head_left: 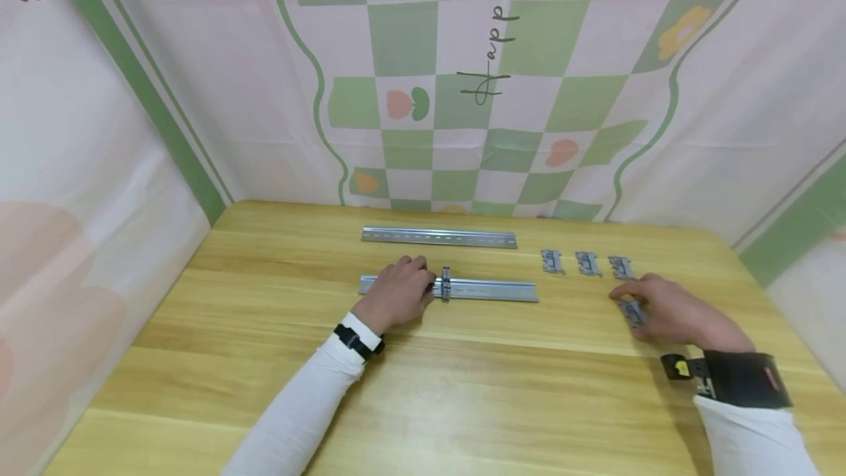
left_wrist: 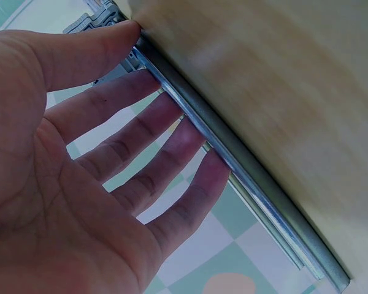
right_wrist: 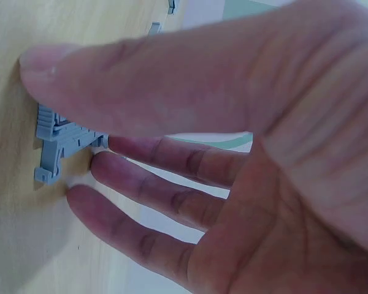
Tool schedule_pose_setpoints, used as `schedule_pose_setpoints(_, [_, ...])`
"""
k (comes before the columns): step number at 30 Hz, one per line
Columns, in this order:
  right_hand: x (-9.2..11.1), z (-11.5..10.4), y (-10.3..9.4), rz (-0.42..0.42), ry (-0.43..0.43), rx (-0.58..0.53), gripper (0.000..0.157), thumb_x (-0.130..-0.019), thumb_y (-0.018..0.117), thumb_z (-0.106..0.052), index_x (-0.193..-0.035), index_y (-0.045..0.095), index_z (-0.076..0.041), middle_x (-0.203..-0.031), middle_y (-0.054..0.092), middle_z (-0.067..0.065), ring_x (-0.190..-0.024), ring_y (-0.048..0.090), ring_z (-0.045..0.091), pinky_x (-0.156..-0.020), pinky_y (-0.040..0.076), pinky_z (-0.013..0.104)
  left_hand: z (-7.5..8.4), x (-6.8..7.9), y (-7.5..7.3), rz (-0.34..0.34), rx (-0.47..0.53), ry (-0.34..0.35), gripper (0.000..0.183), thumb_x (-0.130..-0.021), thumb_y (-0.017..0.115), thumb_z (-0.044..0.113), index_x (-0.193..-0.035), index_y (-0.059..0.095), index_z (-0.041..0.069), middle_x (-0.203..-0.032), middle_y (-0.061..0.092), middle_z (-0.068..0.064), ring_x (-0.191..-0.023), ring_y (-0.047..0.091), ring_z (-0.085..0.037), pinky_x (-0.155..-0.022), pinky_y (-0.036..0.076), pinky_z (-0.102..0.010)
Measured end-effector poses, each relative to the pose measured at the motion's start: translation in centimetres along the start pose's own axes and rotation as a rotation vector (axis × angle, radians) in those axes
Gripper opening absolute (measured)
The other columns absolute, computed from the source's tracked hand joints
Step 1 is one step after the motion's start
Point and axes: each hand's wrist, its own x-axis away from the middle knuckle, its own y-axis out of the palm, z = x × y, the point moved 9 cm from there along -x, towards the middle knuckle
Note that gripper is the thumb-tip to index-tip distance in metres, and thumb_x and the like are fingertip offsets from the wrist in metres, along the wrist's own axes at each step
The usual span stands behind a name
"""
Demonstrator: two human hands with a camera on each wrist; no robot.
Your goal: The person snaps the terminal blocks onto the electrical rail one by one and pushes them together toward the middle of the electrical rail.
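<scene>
A slotted metal DIN rail (head_left: pixel 489 290) lies across the table, with two narrow grey terminal blocks (head_left: pixel 446 283) standing side by side on it. My left hand (head_left: pixel 396 292) holds this rail just left of those blocks. In the left wrist view its thumb and fingertips meet the rail's long edge (left_wrist: pixel 257 196). At the right, thumb and fingers of my right hand (head_left: pixel 681 311) pinch a flat grey terminal block (head_left: pixel 632 313) close over the table. The right wrist view shows that block's end (right_wrist: pixel 49 159) below the thumb, which hides the rest.
Three more grey terminal blocks (head_left: pixel 587 264) lie in a row behind the right hand. A second slotted rail (head_left: pixel 439 237) lies parallel, farther back. Beyond the table's (head_left: pixel 463 395) far edge hangs a checked cloth (head_left: pixel 465 101); more cloth hangs at both sides.
</scene>
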Motion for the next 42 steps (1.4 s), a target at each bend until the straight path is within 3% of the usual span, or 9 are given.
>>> schedule_pose_setpoints(6, [-0.27, -0.03, -0.09, -0.013, 0.008, -0.024, 0.058, -0.060, 0.084, 0.002, -0.117, 0.070, 0.006, -0.093, 0.061, 0.013, -0.075, 0.050, 0.021, -0.059, 0.044, 0.031, 0.05, 0.04, -0.09, 0.007, 0.002, 0.002, 0.021, -0.098, 0.069, 0.025, -0.111, 0.075, 0.010, -0.105, 0.062, -0.003, -0.088, 0.055, -0.019, -0.072, 0.052, -0.032])
schedule_pose_setpoints(14, [-0.42, 0.15, -0.14, -0.021, 0.053, -0.023, 0.051, -0.063, 0.086, 0.002, -0.112, 0.069, 0.008, -0.098, 0.068, 0.020, -0.084, 0.061, 0.030, -0.072, 0.054, 0.048, 0.08, 0.09, -0.03, 0.007, 0.001, 0.003, 0.021, -0.098, 0.069, 0.025, -0.112, 0.075, 0.010, -0.106, 0.062, -0.003, -0.089, 0.055, -0.019, -0.074, 0.053, -0.032])
schedule_pose_setpoints(23, [-0.47, 0.35, 0.01, -0.029, 0.086, -0.018, 0.051, -0.069, 0.085, 0.000, -0.114, 0.066, 0.014, -0.095, 0.063, 0.018, -0.083, 0.059, 0.029, -0.073, 0.054, 0.050, -0.01, 0.02, 0.00, 0.010, 0.005, 0.009, 0.022, -0.099, 0.068, 0.025, -0.113, 0.075, 0.010, -0.104, 0.061, -0.004, -0.088, 0.055, -0.020, -0.072, 0.052, -0.032])
schedule_pose_setpoints(33, [-0.69, 0.31, -0.09, 0.001, 0.089, -0.023, 0.046, -0.071, 0.084, -0.003, -0.111, 0.067, 0.012, -0.094, 0.062, 0.019, -0.082, 0.058, 0.030, -0.070, 0.053, 0.048, -0.16, 0.04, 0.13, -0.007, 0.003, -0.002, 0.022, -0.099, 0.068, 0.026, -0.114, 0.074, 0.011, -0.104, 0.061, -0.003, -0.090, 0.054, -0.019, -0.074, 0.052, -0.033])
schedule_pose_setpoints(42, [-0.85, -0.16, -0.76, 0.037, 0.084, -0.055, 0.050, -0.075, 0.084, -0.010, -0.115, 0.066, 0.014, -0.092, 0.065, 0.015, -0.076, 0.056, 0.022, -0.062, 0.047, 0.034, -0.07, -0.01, 0.02, 0.000, 0.001, -0.001, 0.021, -0.099, 0.068, 0.026, -0.112, 0.074, 0.011, -0.105, 0.061, -0.003, -0.089, 0.054, -0.019, -0.074, 0.052, -0.032])
